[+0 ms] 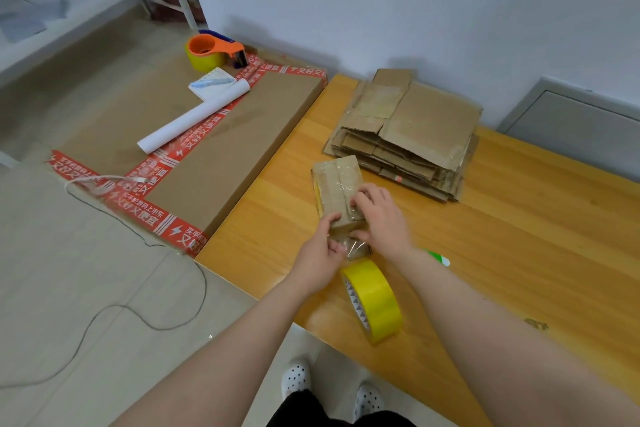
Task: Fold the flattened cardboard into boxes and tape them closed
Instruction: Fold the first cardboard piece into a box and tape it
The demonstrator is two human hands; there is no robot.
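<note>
- The tape roll (pixel 375 300) at lower centre was bright yellow, its inner core printed with black-and-white triangles.
- The table (pixel 519 253) was orange-yellow wood with visible grain.
- The cardboard stack (pixel 408 135) at upper right was dull brown.
- The large flat box (pixel 221 156) at left was brown, edged in red tape with white lettering.
- The tape dispenser (pixel 211 48) at upper left was orange.
- The shoes (pixel 296 378) at the bottom were white with black dots.
</note>
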